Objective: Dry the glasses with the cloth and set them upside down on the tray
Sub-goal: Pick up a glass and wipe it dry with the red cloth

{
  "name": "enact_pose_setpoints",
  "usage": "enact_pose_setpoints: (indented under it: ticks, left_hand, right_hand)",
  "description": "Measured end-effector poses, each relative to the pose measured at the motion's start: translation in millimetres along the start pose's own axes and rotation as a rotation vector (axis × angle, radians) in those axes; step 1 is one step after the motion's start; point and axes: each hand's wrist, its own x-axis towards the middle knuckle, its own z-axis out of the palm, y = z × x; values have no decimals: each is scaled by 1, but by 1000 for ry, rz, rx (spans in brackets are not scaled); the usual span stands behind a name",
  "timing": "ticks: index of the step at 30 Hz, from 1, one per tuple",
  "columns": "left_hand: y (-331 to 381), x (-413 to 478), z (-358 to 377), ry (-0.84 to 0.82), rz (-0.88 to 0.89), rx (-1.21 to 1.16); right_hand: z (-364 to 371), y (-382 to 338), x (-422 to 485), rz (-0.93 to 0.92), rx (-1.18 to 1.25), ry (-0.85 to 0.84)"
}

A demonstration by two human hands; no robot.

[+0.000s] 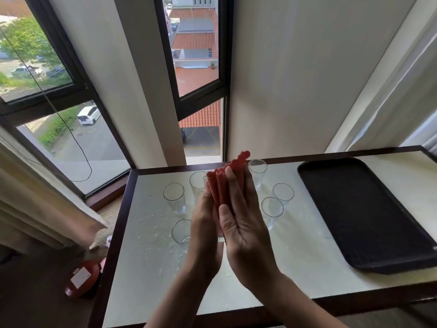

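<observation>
We pressed the red cloth between left hand and right hand, fingers straight, over the tabletop's middle, perhaps wrapping something. Upright glasses stood around it, and the black tray lay at the right end.

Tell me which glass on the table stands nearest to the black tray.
The rightmost glass of the group, at the back of the right-hand pair; all the others stand farther left from the tray.

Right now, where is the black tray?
In the head view, the black tray lies on the right side of the white table, just right of the nearest upright glass, with nothing on it.
</observation>
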Motion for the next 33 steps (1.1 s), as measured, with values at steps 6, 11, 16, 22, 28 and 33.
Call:
enact_pose_setpoints:
  ticks: [6,11,16,22,28,33]
  left_hand:
    - [-4,-7,3,5,24,121]
    - [-5,-5,3,12,-3,75]
    - [-3,-3,2,77,57,72]
    - [-5,-12,10,13,67,215]
    - [4,-9,7,13,105,95]
    - [-3,-10,10,47,141,146]
  right_hand:
    - [-10,13,35,224,468,51]
    - [-4,3,6,118,197,59]
    - [-8,5,1,0,10,23]
    - [-17,7,16,182,315,0]
    - [-7,-2,-17,-43,182,-32]
    - [-13,11,20,201,434,-37]
